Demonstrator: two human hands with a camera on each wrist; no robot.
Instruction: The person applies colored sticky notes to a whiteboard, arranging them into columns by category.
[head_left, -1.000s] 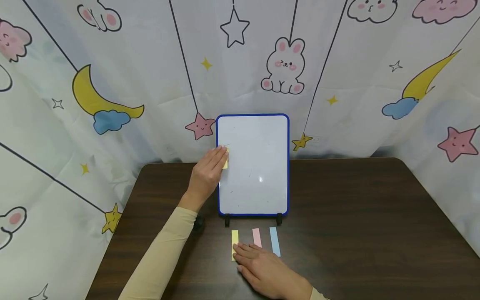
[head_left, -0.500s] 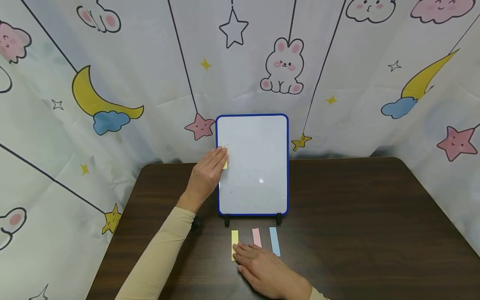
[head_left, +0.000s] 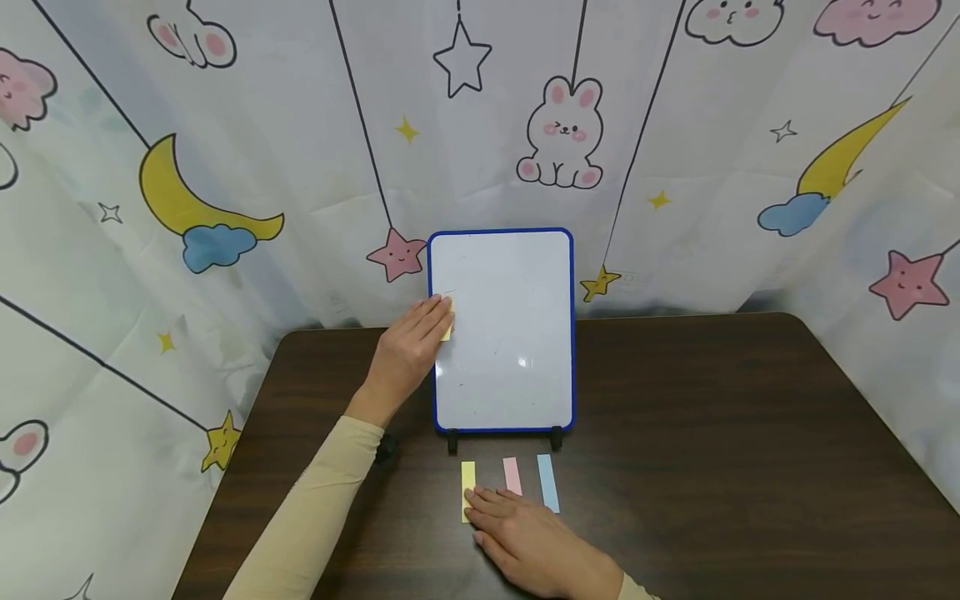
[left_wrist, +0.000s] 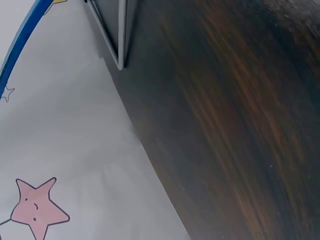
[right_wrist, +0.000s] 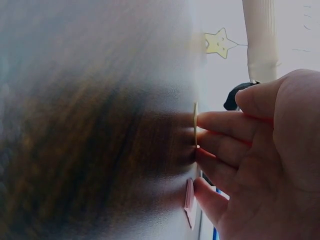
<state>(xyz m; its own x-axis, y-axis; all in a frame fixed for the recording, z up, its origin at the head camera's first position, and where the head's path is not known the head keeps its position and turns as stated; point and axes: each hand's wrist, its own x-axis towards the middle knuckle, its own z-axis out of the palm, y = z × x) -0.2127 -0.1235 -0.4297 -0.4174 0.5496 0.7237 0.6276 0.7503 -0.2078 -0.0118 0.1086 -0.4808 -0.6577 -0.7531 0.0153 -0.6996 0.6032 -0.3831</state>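
Head view: left hand (head_left: 407, 346) laid flat, not gripping, over a yellow note (head_left: 447, 335) on the whiteboard (head_left: 510, 333)'s left side; pushing hard might tip it. Nearer, the right hand (head_left: 532, 540), fingers extended, touches a yellow strip (head_left: 468, 473); dragging could skew it.

Left wrist: stand leg (left_wrist: 122, 35), can't tell the grip.

Right wrist: nothing pinched; little finger could nudge the pink strip (right_wrist: 188, 197).
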